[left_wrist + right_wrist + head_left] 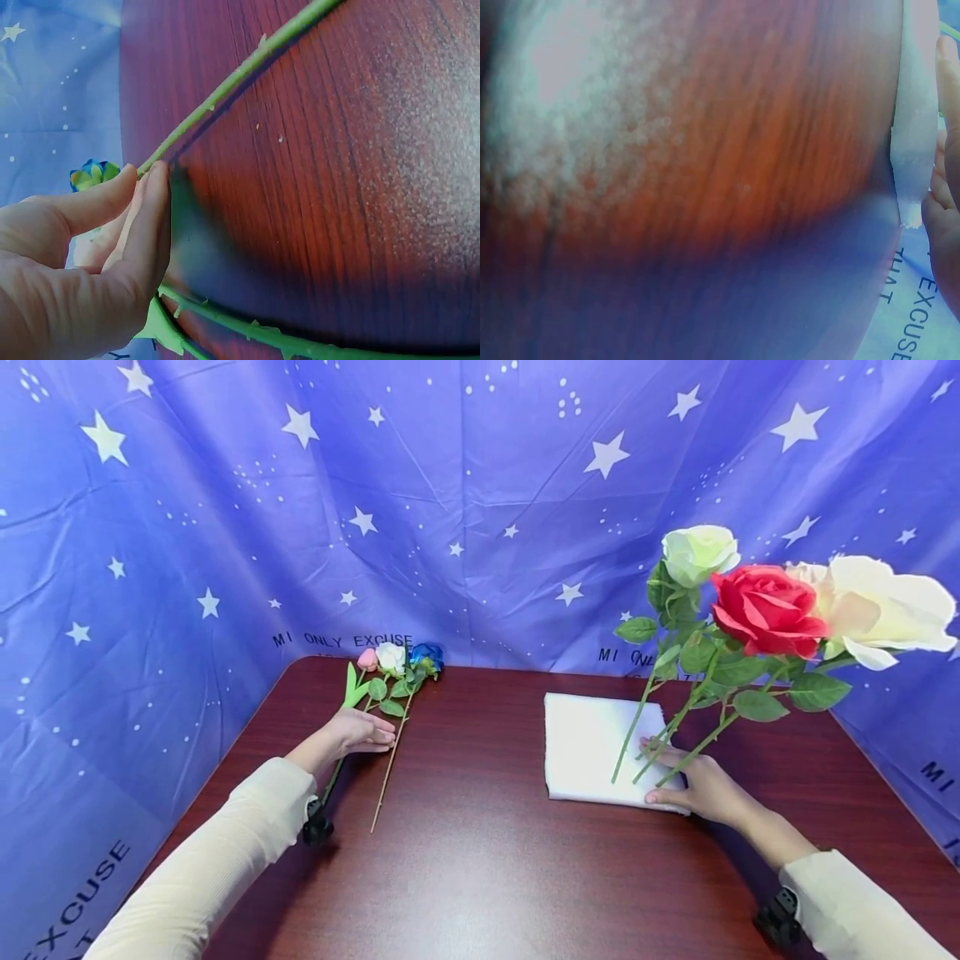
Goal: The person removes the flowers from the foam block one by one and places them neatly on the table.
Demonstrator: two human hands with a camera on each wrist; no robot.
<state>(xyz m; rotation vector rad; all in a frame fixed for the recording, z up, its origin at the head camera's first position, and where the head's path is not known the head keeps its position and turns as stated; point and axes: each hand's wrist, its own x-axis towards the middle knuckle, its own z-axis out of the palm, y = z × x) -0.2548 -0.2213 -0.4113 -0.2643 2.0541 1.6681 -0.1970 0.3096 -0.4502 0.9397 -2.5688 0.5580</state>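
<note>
In the head view my left hand (362, 732) is at the stem of a blue rose (427, 658) lying on the table. The left wrist view shows thumb and fingertips pinching that green stem (217, 96). Beside it lie a white rose (392, 658) and a pink tulip (367, 660), their stems partly under the hand. On the right, my right hand (705, 789) rests on a white foam block (592, 747), thumb and fingers spread on its right side. A pale green rose (699, 554), a red rose (771, 610) and a large cream flower (888, 606) stand in the foam, leaning right.
A dark red wooden table (480, 860) lies under everything. Behind it hangs a blue cloth (465, 485) with white stars and lettering. The three standing flowers' leaves and blooms reach over the right hand and the table's right side.
</note>
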